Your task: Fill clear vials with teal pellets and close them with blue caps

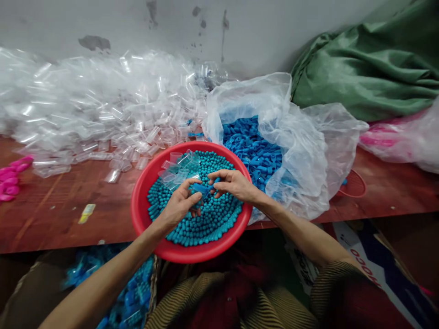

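Both hands work above a red basin (137,214) filled with teal beads (206,224). My left hand (180,201) is closed around a small blue plastic piece (200,188), pinched between thumb and fingers. Close beside it, my right hand (235,185) has its thumb and fingers together on a small blue part at the piece's right end; whether the two parts are joined I cannot tell. Several clear plastic tubes (176,170) lie on the beads at the basin's back left.
A large heap of clear tubes (113,109) covers the table's back left. Behind the basin's right side, an open plastic bag (302,151) holds blue parts (254,146). Pink pieces (13,176) lie far left. Below the table edge, a cardboard box (34,288) contains blue items.
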Demonstrator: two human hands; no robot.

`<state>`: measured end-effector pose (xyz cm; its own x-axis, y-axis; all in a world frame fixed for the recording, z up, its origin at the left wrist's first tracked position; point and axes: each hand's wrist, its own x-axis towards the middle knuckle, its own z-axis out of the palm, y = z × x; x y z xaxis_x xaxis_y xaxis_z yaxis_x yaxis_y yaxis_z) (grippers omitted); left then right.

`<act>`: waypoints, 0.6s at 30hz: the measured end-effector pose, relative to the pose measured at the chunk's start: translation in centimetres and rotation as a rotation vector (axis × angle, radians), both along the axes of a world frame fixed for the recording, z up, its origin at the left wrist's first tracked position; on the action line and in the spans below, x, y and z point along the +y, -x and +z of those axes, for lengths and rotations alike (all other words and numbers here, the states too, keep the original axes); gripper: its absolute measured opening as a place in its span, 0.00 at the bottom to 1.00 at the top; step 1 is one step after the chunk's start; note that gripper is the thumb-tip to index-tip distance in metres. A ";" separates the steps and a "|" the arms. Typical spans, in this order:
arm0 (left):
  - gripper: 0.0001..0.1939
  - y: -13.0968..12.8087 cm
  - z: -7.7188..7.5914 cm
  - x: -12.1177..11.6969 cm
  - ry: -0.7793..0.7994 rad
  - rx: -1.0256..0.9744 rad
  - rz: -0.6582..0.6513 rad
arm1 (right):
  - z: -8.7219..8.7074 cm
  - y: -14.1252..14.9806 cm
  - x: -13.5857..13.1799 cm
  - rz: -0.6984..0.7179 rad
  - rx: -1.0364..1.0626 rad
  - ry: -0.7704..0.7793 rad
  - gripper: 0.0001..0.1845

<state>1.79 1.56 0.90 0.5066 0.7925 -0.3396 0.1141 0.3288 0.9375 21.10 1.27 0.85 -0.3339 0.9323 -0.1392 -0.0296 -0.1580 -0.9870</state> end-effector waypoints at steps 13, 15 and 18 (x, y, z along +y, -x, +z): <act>0.28 -0.8 -0.1 -1.3 -0.141 0.027 0.135 | 1.1 3.3 -2.5 0.207 -0.833 -0.641 0.47; 0.27 -0.9 0.1 -1.2 -0.095 -0.033 0.129 | 0.8 3.7 -3.0 0.147 -0.937 -0.690 0.50; 0.25 -1.2 0.4 -1.3 -0.085 -0.080 0.145 | 0.5 4.2 -3.2 0.066 -1.033 -0.751 0.47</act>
<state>2.96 0.29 1.28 0.4075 0.8834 -0.2313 -0.0053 0.2555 0.9668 16.95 -1.93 1.36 -0.4344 0.8803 0.1908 0.7875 0.4740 -0.3940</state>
